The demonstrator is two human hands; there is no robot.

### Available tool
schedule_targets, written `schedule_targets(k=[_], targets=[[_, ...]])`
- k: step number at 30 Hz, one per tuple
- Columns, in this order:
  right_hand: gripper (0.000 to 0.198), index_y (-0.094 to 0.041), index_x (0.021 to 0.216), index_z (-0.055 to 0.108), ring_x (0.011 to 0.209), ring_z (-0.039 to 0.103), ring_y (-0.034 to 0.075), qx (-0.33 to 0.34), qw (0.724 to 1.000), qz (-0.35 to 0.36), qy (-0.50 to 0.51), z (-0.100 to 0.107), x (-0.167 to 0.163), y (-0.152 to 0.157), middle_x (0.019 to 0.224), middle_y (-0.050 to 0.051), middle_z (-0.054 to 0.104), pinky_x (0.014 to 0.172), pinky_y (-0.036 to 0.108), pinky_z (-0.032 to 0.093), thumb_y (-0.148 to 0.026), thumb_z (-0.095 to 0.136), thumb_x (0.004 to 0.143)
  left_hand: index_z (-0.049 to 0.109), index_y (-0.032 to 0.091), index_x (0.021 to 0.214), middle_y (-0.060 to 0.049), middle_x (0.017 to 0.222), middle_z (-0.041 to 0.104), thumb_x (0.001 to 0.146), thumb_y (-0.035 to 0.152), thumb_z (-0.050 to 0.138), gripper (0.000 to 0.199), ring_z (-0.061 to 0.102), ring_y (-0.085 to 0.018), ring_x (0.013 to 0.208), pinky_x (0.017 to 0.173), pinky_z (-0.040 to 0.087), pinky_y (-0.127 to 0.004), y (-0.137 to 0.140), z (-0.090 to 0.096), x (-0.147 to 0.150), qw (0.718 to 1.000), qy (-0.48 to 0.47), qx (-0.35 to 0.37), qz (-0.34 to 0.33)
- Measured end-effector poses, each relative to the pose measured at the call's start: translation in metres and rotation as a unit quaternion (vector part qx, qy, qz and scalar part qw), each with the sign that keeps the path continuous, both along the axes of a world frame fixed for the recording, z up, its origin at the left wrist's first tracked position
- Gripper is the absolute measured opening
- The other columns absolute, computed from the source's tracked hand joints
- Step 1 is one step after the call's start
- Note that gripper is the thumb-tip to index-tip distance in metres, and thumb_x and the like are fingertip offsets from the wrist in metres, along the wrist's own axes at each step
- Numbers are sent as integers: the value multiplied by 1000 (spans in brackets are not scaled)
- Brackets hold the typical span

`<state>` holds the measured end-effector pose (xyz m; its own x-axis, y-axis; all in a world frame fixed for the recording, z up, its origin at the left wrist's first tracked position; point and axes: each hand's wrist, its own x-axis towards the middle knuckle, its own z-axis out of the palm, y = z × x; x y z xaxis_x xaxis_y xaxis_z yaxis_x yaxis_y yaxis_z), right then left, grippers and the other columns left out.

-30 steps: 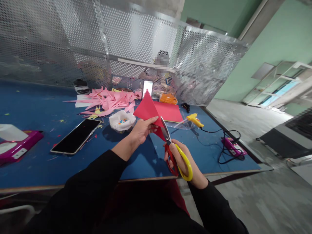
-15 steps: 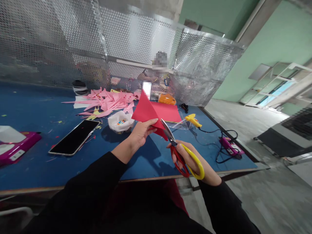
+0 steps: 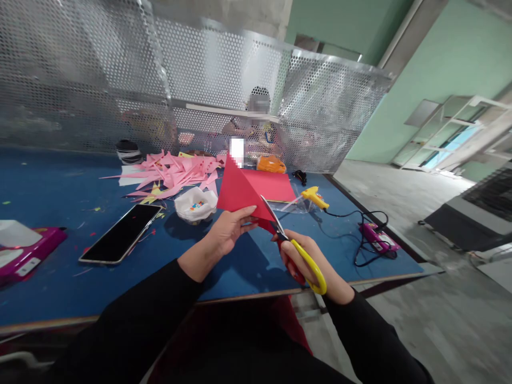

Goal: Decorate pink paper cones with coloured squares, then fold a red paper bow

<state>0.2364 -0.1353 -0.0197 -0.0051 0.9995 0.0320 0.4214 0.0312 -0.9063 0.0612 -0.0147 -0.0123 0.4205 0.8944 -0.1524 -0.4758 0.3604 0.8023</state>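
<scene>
Over the tabletop, red paper is tilting at twelve o'clock. Scissors are meeting its four-o'clock edge, fingers of the right hand wrapping their handles. Fingers of the left hand are pinching it; slackening would be risking a crooked cut.

One pair scissors, one phone, one glue gun; pink strips (heaped, uncountable).

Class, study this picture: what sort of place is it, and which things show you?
Probably a craft workshop or similar workroom: a heap of pink paper strips and a yellow glue gun lie on the blue table, and scissors are in use on red paper.
</scene>
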Motion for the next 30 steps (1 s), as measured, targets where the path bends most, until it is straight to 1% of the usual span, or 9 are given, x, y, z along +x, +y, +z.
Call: schedule_targets(k=[2,5,9,14,18,20,23,27,30], targets=[[48,-22,98,59,38,46,10,18,999,-5,-45,3,8,-2,59,-5,50,38,22,32,-68,48,92,72,15,93,-6,84,77,70,23,84,27,72,-19,74,69,59,-32,2,6,-13,1000,-2,-4,-9],[48,-24,88,58,43,42,11,67,985,6,-156,12,23,-1,57,-5,47,44,23,28,-71,51,89,72,19,91,-4,87,77,72,26,82,23,72,-19,76,69,61,-33,10,16,-35,999,-17,5,45],[57,-24,74,52,48,33,12,116,949,37,-290,24,34,3,54,-5,41,50,26,21,-80,47,86,73,15,82,-4,77,75,62,22,88,25,70,-17,69,61,58,-25,20,25,-54,996,41,56,55],[60,-23,85,62,51,41,13,134,911,70,-383,23,33,3,59,-2,51,52,28,23,-80,42,90,74,14,73,-8,78,76,51,24,96,33,71,-21,73,69,60,-29,19,21,-59,988,120,79,50],[68,-22,96,69,53,48,15,157,893,49,-419,12,34,0,69,2,61,52,28,24,-84,46,84,76,15,76,-7,83,78,45,23,98,39,71,-21,77,73,60,-29,10,11,-59,987,121,76,67],[71,-22,104,71,56,52,16,155,894,43,-419,8,34,-3,74,4,65,52,28,26,-85,50,81,77,16,78,-7,86,79,46,23,97,39,71,-21,78,73,60,-30,4,6,-60,987,125,78,71],[68,-21,106,72,59,56,17,125,913,57,-384,7,32,-11,78,5,67,55,28,33,-82,59,79,79,17,81,-7,89,79,50,21,95,36,71,-20,80,73,59,-28,-6,1,-61,984,139,84,72],[58,-23,110,71,63,56,17,36,954,85,-286,15,29,-21,79,3,68,59,28,41,-70,72,76,79,19,81,-5,89,79,51,16,91,33,71,-20,79,71,59,-27,-17,-3,-63,986,133,57,80],[56,-23,114,68,67,57,17,-46,971,126,-196,22,30,-22,82,2,67,59,27,43,-64,74,77,79,18,81,-4,89,79,51,17,92,33,71,-20,80,72,59,-27,-20,-7,-64,986,136,45,80]])
